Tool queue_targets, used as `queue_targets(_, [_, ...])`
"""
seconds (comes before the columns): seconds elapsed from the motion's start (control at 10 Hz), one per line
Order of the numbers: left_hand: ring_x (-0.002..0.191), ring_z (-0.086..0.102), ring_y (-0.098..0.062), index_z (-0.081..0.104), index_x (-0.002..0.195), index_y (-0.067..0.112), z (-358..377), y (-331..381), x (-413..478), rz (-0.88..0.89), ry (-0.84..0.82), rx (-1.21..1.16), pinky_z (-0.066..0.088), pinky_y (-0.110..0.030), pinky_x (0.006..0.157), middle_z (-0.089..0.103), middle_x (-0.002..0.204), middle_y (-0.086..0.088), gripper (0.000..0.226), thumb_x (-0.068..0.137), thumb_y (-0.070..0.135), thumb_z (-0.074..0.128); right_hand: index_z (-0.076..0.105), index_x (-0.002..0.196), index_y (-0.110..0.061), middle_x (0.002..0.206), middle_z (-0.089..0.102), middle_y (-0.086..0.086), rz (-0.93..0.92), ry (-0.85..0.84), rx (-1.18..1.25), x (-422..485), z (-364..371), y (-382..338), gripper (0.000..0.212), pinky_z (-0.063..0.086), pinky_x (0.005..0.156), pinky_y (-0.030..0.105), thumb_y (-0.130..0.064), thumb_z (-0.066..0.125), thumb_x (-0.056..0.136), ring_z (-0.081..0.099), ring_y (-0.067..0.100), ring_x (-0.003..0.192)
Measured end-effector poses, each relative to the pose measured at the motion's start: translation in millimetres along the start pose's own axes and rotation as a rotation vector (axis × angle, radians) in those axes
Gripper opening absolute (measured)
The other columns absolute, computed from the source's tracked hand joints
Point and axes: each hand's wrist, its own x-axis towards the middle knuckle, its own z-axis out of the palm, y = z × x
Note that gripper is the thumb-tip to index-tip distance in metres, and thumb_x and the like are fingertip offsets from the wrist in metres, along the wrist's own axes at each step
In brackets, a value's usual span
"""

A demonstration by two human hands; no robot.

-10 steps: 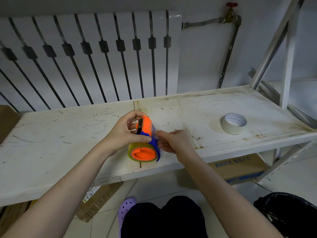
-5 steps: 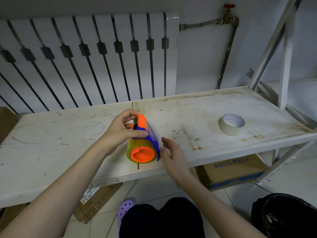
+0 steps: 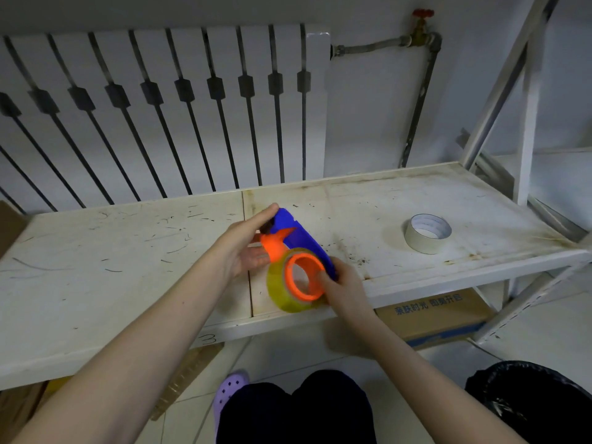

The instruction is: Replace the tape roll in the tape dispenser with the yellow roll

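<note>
Head view, looking down: my white shelf board (image 3: 96, 283), scratched and stained, spans the middle of the frame, with a radiator (image 3: 160, 107) filling the upper left and a pipe with a red valve (image 3: 423, 14) at upper right. A slanted shelf frame (image 3: 512, 91) rises at the right edge. Below the board, lower right, sits a cardboard box (image 3: 432, 315) with blue print; I cannot see inside it. A black bin bag (image 3: 528, 405) shows in the lower right corner, its contents not visible.

At frame centre I hold the tape dispenser (image 3: 298, 238), blue body with orange hub, tilted over the board's front edge. The yellow roll (image 3: 278, 296) sits on the orange hub, its open face turned toward me. My left hand (image 3: 243, 248) cups the dispenser's upper end, fingers extended along the blue body, a loose, fairly wide grip. My right hand (image 3: 346, 286) pinches the roll's right edge and the blue side behind it, a narrow grip closed on the roll.

A white tape roll (image 3: 427, 233) lies flat on the board at right, well apart from both hands. My purple shoe (image 3: 229, 389) shows at bottom centre.
</note>
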Motion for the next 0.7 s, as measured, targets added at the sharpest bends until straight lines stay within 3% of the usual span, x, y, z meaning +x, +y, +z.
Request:
queue_targets(0.1, [0.091, 0.065, -0.027, 0.049, 0.118, 0.012, -1, -5, 2, -0.038, 0.007, 0.021, 0.054, -0.039, 0.075, 0.058, 0.114, -0.013, 0.062, 0.075, 0.052, 0.068, 0.058, 0.073, -0.019, 0.060, 0.056, -0.003, 0.110, 0.041, -0.047, 16, -19, 3, 0.018, 0.039, 0.051, 0.020, -0.017, 0.053, 0.090, 0.053, 0.012, 0.057])
queue_targets(0.2, [0.086, 0.063, -0.022, 0.057, 0.102, 0.014, -6, -15, 3, -0.021, 0.020, 0.126, 0.051, -0.039, 0.079, 0.058, 0.109, -0.010, 0.029, 0.083, 0.035, 0.065, 0.057, 0.083, -0.013, 0.069, 0.058, 0.003, 0.155, 0.119, -0.216, 40, -41, 3, 0.016, 0.049, 0.063, 0.033, -0.028, 0.055, 0.089, 0.059, 0.023, 0.070])
queue_targets(0.3, [0.082, 0.064, -0.017, 0.059, 0.093, 0.015, -11, -28, 1, -0.011, 0.003, 0.223, 0.047, -0.031, 0.069, 0.061, 0.102, -0.008, 0.009, 0.087, 0.022, 0.061, 0.054, 0.090, -0.011, 0.079, 0.058, 0.009, 0.197, 0.216, -0.381, 63, -62, 5, 0.019, 0.048, 0.069, 0.038, -0.030, 0.054, 0.089, 0.061, 0.031, 0.081])
queue_targets(0.5, [0.078, 0.066, -0.015, 0.062, 0.100, 0.013, -13, -38, -2, 0.009, -0.029, 0.306, 0.046, -0.030, 0.077, 0.063, 0.095, -0.006, 0.013, 0.088, 0.018, 0.059, 0.053, 0.089, -0.004, 0.086, 0.059, 0.016, 0.204, 0.304, -0.567, 85, -75, 16, 0.027, 0.035, 0.059, 0.030, -0.030, 0.047, 0.090, 0.056, 0.034, 0.080])
queue_targets(0.6, [0.080, 0.066, -0.015, 0.062, 0.111, 0.009, -12, -31, -8, 0.024, -0.024, 0.308, 0.047, -0.031, 0.078, 0.064, 0.097, -0.006, 0.025, 0.088, 0.017, 0.059, 0.055, 0.100, -0.003, 0.097, 0.064, 0.019, 0.235, 0.314, -0.770, 86, -77, 10, 0.039, 0.041, 0.066, 0.033, -0.036, 0.038, 0.095, 0.060, 0.036, 0.088])
queue_targets(0.7, [0.081, 0.066, -0.015, 0.063, 0.110, 0.009, -14, -21, -12, 0.087, -0.005, 0.325, 0.047, -0.030, 0.076, 0.065, 0.097, -0.005, 0.023, 0.090, 0.017, 0.057, 0.051, 0.107, 0.000, 0.106, 0.061, 0.022, 0.183, 0.429, -0.894, 79, -77, 5, 0.041, 0.041, 0.066, 0.035, -0.038, 0.039, 0.096, 0.060, 0.039, 0.093])
